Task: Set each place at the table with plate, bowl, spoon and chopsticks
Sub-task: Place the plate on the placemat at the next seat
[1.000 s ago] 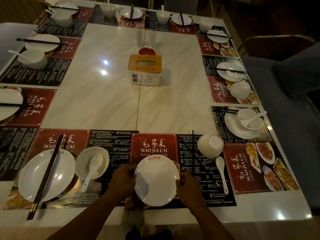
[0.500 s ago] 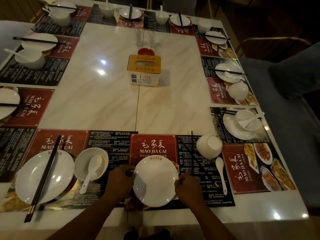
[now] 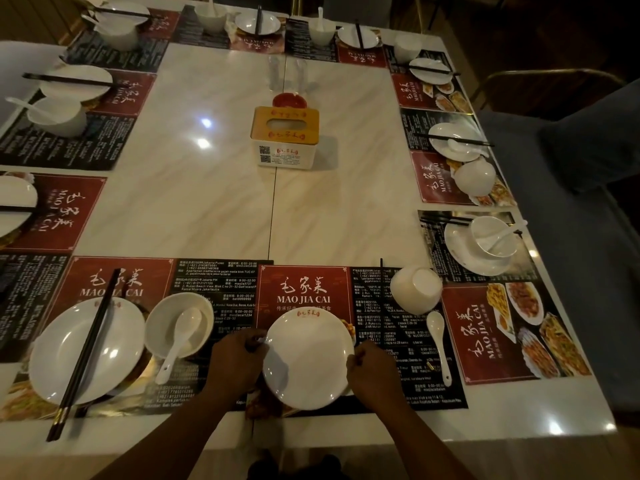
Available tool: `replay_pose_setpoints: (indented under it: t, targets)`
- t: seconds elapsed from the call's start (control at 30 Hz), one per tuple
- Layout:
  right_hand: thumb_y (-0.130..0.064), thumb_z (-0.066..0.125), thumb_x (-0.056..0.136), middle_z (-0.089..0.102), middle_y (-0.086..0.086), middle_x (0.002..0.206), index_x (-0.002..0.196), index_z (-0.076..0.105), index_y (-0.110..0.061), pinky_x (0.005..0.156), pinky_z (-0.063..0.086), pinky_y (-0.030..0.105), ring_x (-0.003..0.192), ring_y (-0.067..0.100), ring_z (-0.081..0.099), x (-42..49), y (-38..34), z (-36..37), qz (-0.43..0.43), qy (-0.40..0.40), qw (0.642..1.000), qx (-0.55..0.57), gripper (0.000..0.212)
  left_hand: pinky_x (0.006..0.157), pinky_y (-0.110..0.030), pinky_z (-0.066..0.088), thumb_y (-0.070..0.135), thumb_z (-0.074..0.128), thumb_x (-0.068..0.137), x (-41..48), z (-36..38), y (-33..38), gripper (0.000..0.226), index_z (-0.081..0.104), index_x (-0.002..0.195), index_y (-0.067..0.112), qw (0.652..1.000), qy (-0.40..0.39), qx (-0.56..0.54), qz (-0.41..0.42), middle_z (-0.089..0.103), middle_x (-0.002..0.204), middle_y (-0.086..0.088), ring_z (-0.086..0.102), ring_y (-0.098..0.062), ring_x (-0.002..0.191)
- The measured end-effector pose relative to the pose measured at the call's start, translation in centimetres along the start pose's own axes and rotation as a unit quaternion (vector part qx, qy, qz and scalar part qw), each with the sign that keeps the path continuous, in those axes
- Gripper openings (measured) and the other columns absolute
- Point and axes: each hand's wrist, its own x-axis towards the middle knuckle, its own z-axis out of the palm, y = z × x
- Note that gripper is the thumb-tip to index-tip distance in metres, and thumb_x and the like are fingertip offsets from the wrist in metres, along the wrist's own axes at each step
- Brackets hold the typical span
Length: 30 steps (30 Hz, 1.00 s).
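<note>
Near-edge place, centre: white plate [image 3: 308, 358] sits on the red-and-black placemat [image 3: 304, 289], gripped at both rims. Left hand [image 3: 235, 365] fingers curled onto the left rim, right hand [image 3: 372, 372] fingers pinching the right rim. This place looks unfinished: its bowl [image 3: 415, 289] is upside down beyond the plate to the right, the spoon [image 3: 438, 344] lies loose on the mat, and only a chopstick tip [image 3: 381, 263] shows past the bowl.

Left neighbour looks done: plate with chopsticks [image 3: 85, 351] across it, upright bowl with spoon [image 3: 178, 325] beside it. Far side of the bench [image 3: 207, 188] appears mostly set. Right side: one overturned bowl [image 3: 474, 177] likely needs righting.
</note>
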Motion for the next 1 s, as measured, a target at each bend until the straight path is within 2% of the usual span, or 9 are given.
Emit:
replay_pose_setpoints:
  t: [0.2, 0.33, 0.43, 0.5, 0.63, 0.73, 0.8, 0.93, 1.0]
  targets:
    - [-0.027, 0.06, 0.096, 0.061, -0.009, 0.083, 0.091, 0.06, -0.022, 0.057, 0.044, 0.015, 0.074, 0.002, 0.059, 0.2, 0.0, -0.2, -0.009, 0.002, 1.0, -0.009, 0.007, 0.085, -0.027, 0.047, 0.019, 0.072, 0.089, -0.4, 0.1, 0.0, 0.023, 0.073, 0.112, 0.022, 1.0, 0.008, -0.008, -0.004, 0.072, 0.106, 0.001, 0.056, -0.006, 0.088]
    - [-0.032, 0.058, 0.096, 0.061, -0.008, 0.08, 0.095, 0.055, -0.022, 0.065, 0.056, 0.026, 0.071, 0.006, 0.061, 1.1, 0.6, -1.9, -0.015, 0.086, 0.995, -0.047, 0.011, 0.075, -0.022, 0.044, 0.02, 0.071, 0.089, -0.5, 0.1, 0.3, 0.016, 0.071, 0.105, 0.021, 0.999, 0.032, 0.034, 0.018, 0.07, 0.097, 0.004, 0.061, -0.01, 0.087]
    - [-0.037, 0.061, 0.094, 0.062, -0.003, 0.096, 0.109, 0.053, -0.019, 0.073, 0.053, 0.027, 0.088, 0.013, 0.063, 2.4, 1.5, -3.4, -0.008, 0.121, 0.99, -0.067, 0.025, 0.078, -0.024, 0.046, 0.02, 0.073, 0.087, -0.3, 0.9, 1.6, 0.019, 0.067, 0.105, 0.025, 0.996, 0.061, 0.049, 0.043, 0.066, 0.098, 0.006, 0.062, -0.011, 0.09]
    - [-0.037, 0.063, 0.093, 0.064, 0.001, 0.102, 0.112, 0.054, -0.015, 0.077, 0.054, 0.029, 0.094, 0.017, 0.064, 3.3, 2.1, -3.6, -0.005, 0.097, 0.992, -0.076, 0.031, 0.074, -0.021, 0.046, 0.02, 0.073, 0.087, -0.3, 1.8, 3.3, 0.023, 0.066, 0.108, 0.024, 0.994, 0.064, 0.053, 0.076, 0.063, 0.096, 0.009, 0.06, -0.006, 0.085]
    - [-0.022, 0.066, 0.09, 0.066, 0.003, 0.097, 0.103, 0.056, -0.013, 0.077, 0.056, 0.031, 0.09, 0.018, 0.065, 4.0, 2.4, -4.3, -0.014, 0.05, 0.995, -0.083, 0.019, 0.072, -0.016, 0.05, 0.016, 0.069, 0.09, -0.1, 4.0, 7.2, 0.025, 0.068, 0.115, 0.02, 0.994, 0.006, 0.029, 0.107, 0.072, 0.099, 0.004, 0.062, 0.0, 0.079]
    - [-0.023, 0.066, 0.092, 0.065, -0.001, 0.09, 0.099, 0.056, -0.018, 0.061, 0.047, 0.019, 0.08, 0.01, 0.062, 3.2, 1.9, -5.1, -0.026, 0.011, 0.999, -0.031, 0.013, 0.082, -0.025, 0.055, 0.019, 0.067, 0.091, 0.2, 5.7, 9.4, 0.023, 0.072, 0.113, 0.019, 0.994, -0.015, 0.005, 0.112, 0.076, 0.098, 0.002, 0.065, -0.003, 0.079]
    - [-0.023, 0.067, 0.091, 0.064, -0.006, 0.084, 0.096, 0.057, -0.022, 0.057, 0.043, 0.016, 0.074, 0.006, 0.06, 2.0, 1.2, -5.3, -0.065, -0.02, 0.998, -0.008, 0.012, 0.085, -0.032, 0.056, 0.027, 0.068, 0.091, 0.4, 6.7, 10.3, 0.021, 0.073, 0.11, 0.022, 0.994, -0.038, -0.022, 0.099, 0.076, 0.094, 0.005, 0.068, -0.007, 0.083]
    - [-0.021, 0.067, 0.091, 0.062, -0.012, 0.083, 0.099, 0.062, -0.02, 0.061, 0.04, 0.007, 0.073, 0.006, 0.059, -0.3, -0.1, -5.0, -0.167, -0.064, 0.984, 0.003, 0.009, 0.074, -0.042, 0.062, 0.029, 0.071, 0.089, 0.3, 7.6, 11.0, 0.01, 0.075, 0.097, 0.025, 0.991, -0.066, -0.097, 0.069, 0.075, 0.082, 0.007, 0.072, -0.01, 0.075]
    - [-0.027, 0.067, 0.092, 0.065, -0.01, 0.084, 0.105, 0.063, -0.019, 0.063, 0.046, 0.011, 0.072, 0.007, 0.061, -0.4, -0.5, -4.9, -0.178, -0.088, 0.98, 0.01, 0.016, 0.067, -0.041, 0.063, 0.02, 0.07, 0.09, -0.1, 7.4, 10.8, 0.008, 0.075, 0.096, 0.024, 0.99, -0.064, -0.113, 0.053, 0.075, 0.078, 0.005, 0.073, -0.01, 0.067]
